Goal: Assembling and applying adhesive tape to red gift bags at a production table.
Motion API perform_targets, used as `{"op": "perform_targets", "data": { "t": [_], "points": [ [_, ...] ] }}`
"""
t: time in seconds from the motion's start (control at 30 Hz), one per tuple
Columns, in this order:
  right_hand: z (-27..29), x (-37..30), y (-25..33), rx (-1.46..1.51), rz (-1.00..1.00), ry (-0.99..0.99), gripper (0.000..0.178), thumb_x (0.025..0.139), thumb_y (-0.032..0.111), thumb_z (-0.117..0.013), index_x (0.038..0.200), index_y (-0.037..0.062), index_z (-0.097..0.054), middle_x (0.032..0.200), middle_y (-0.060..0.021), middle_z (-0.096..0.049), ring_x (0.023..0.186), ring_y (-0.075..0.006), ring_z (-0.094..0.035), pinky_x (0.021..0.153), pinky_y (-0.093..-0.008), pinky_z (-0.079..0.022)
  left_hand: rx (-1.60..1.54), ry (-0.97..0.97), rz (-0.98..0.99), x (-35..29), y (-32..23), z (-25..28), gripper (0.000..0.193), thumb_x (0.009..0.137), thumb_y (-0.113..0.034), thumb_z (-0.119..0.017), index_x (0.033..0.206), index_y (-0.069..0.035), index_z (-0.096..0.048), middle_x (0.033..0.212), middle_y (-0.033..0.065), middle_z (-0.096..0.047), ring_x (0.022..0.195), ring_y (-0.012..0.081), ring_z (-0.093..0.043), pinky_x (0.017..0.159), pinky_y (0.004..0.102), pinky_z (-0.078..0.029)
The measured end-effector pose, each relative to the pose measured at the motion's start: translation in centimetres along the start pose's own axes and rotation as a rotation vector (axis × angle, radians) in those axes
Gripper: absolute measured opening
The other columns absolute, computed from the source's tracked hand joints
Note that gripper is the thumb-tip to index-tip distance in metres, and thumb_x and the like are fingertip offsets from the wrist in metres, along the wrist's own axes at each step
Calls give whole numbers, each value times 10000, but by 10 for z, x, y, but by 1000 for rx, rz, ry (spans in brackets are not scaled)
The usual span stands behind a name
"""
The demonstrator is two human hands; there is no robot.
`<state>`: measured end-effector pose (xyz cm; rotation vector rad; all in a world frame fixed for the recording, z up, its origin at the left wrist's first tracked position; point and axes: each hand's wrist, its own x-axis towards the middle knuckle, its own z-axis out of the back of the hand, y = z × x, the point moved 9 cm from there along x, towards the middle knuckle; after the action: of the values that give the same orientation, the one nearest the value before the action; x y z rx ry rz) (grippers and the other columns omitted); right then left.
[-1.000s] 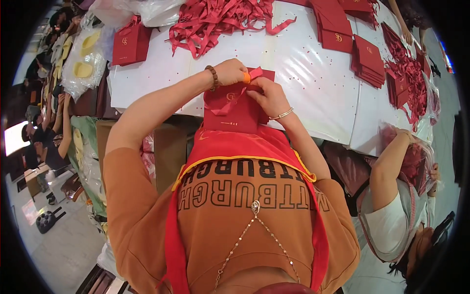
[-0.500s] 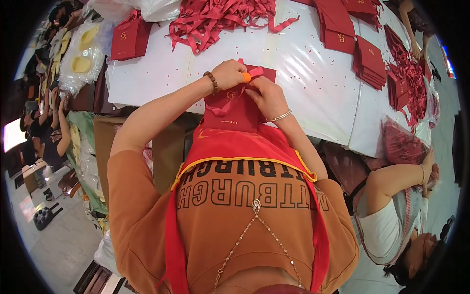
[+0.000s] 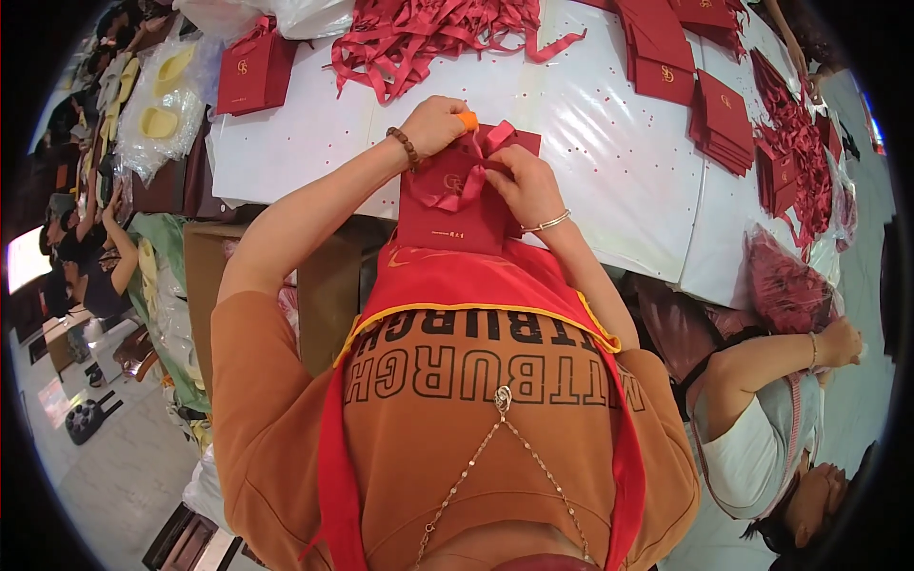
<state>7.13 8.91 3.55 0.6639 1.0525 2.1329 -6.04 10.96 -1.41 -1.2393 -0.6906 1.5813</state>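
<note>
A dark red paper gift bag point(image 3: 446, 228) lies against the table's near edge, just beyond my red apron, its gold emblem facing up. A pinkish-red ribbon point(image 3: 464, 195) loops across its upper half. My left hand point(image 3: 433, 127), with an orange cover on one finger, is closed at the bag's top edge on the ribbon. To the right, my right hand point(image 3: 529, 187) pinches the ribbon between thumb and fingers over the bag. A ribbon end sticks up between the two hands. The fingertips of the left hand are partly hidden.
Loose red ribbons point(image 3: 428, 38) heap at the far side of the white table point(image 3: 609, 190). Finished-looking red bags point(image 3: 255, 71) stand far left; stacked bags point(image 3: 724, 124) lie right. A co-worker's arm point(image 3: 771, 366) is at the lower right. Yellow slippers point(image 3: 157, 122) sit in plastic at left.
My left hand has moved up and slightly left, away from my right hand. The ribbon between them now shows more. The co-worker's hand at right has moved off the plastic-wrapped bundle.
</note>
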Motion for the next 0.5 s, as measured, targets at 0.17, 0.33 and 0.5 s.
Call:
{"op": "perform_targets", "data": {
  "t": [0.17,0.33,0.5],
  "points": [
    [2,3,-4,8,-5,24,122,733,98,-603,813,20,-553,751,-129,-528,695,-309,-531,606,-370,-425,-151,-62,-70,19,1,21,169,802,-154,-534,771,-15,-624,673,-3,-540,609,67,-466,555,210,-364],
    [0,0,-10,20,4,-12,130,731,104,-607,812,17,-554,735,-134,-522,691,-309,-527,601,-372,-422,277,-84,36,25,9,46,272,823,-298,-544,866,-37,-608,681,27,-559,582,87,-495,558,228,-415],
    [0,1,-9,-2,-46,18,134,720,106,-617,809,24,-560,773,-120,-522,707,-300,-524,616,-368,-421,365,44,40,14,17,24,236,776,-202,-589,965,-61,-574,638,12,-520,495,86,-454,473,222,-382]
  ]
}}
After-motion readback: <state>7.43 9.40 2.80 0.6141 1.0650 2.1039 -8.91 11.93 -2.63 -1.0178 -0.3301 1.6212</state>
